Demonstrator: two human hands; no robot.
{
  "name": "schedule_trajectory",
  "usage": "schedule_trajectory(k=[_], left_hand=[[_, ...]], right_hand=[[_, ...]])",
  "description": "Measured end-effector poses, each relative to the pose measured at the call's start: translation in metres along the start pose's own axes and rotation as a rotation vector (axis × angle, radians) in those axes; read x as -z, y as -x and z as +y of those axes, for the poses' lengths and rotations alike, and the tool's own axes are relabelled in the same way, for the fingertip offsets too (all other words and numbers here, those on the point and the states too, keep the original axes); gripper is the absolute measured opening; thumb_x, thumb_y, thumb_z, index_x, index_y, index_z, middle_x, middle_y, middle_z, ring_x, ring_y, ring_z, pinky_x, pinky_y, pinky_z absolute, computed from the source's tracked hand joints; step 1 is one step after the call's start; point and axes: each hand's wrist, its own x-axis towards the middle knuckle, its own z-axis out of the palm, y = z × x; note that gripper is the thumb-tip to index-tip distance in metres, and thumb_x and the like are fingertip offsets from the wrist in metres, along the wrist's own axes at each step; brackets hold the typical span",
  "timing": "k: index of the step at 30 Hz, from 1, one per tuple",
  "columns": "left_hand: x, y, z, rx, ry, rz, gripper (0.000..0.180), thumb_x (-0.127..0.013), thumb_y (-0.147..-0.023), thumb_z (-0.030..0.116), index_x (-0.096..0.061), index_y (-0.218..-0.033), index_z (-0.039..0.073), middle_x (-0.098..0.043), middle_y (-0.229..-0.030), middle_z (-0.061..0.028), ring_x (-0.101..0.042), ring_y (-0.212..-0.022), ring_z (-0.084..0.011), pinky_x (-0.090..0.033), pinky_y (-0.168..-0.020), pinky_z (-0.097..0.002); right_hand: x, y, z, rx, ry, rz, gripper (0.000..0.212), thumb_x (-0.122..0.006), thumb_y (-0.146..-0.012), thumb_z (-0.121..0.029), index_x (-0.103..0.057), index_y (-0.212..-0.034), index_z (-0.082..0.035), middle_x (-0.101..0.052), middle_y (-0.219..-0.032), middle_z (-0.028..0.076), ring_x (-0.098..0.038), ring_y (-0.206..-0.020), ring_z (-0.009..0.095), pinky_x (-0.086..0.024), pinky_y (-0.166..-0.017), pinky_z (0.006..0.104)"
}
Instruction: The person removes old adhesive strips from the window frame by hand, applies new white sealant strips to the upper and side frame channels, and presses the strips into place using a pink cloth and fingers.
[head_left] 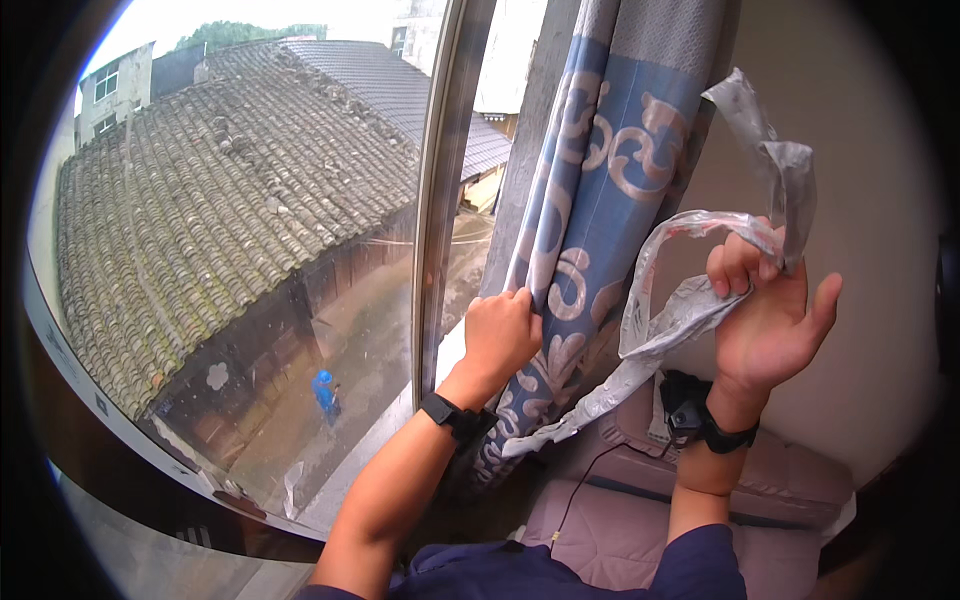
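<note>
Right hand [765, 325]: your fingers [735, 268] are curled around a long, crumpled strip of translucent grey-white plastic [680, 322] with faint red marks; the thumb stands out to the side, clear of it. Left hand [500, 335]: fingers clenched on the near-window edge of a blue-and-grey patterned fabric curtain [640, 150].

Key relation: the strip's long axis slants from the right grasp down-left across the curtain's front, its lower end sitting below your left hand. It also makes 1 loop beside the right fingers, and 1 free end rises above them. Right hand is nearer its middle. Cannot tell whether the strip touches the curtain.

Farther out: 1 black wrist device on each arm; below, a mauve padded sofa [600, 530]. Left of your left hand, a metal window frame [445, 200]; beyond it, a grey tiled roof [240, 200] and 1 person in blue [325, 393].
</note>
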Motion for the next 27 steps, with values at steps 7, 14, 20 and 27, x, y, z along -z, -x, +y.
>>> schedule_trajectory(k=[7,14,20,27], left_hand=[[-0.006,0.131,-0.007,0.524,1.922,-0.711,0.095,-0.025,-0.089,0.081,-0.029,-0.153,0.011,-0.042,-0.148,-0.0097,-0.040,-0.136,-0.0228,-0.026,-0.113,-0.0424],[-0.006,0.216,-0.029,0.789,2.068,-0.721,0.100,-0.059,-0.085,0.069,-0.027,-0.150,0.000,-0.052,-0.129,-0.0100,-0.051,-0.124,-0.0194,-0.039,-0.107,-0.0339],[-0.013,0.262,-0.043,0.986,1.558,-0.687,0.065,-0.071,-0.091,0.038,-0.046,-0.136,-0.001,-0.059,-0.107,-0.0041,-0.055,-0.097,-0.0093,-0.045,-0.087,-0.0256],[0.036,0.295,-0.005,1.077,0.998,-0.202,0.039,-0.084,-0.078,0.009,-0.063,-0.110,0.001,-0.065,-0.100,-0.0054,-0.058,-0.090,-0.0078,-0.047,-0.079,-0.0238]], right_hand=[[0.004,0.203,0.095,-0.203,0.210,0.202,0.030,-0.062,-0.078,-0.018,-0.045,-0.057,-0.006,-0.053,-0.119,0.016,-0.053,-0.105,0.026,-0.038,-0.105,0.0430],[0.000,0.295,0.152,-0.665,-0.066,-0.047,0.013,-0.059,-0.079,0.006,-0.055,-0.068,0.000,-0.069,-0.083,0.014,-0.070,-0.092,0.031,-0.045,-0.103,0.0515],[-0.004,0.313,0.193,-0.680,0.335,-0.498,0.040,-0.075,-0.073,-0.006,-0.062,-0.111,-0.006,-0.058,-0.096,0.012,-0.058,-0.087,0.028,-0.049,-0.080,0.0364],[-0.016,0.378,0.243,-1.424,-0.998,-0.506,0.100,-0.067,-0.081,-0.066,-0.035,-0.147,0.002,-0.041,-0.146,0.018,-0.041,-0.136,0.028,-0.032,-0.112,0.0408]])
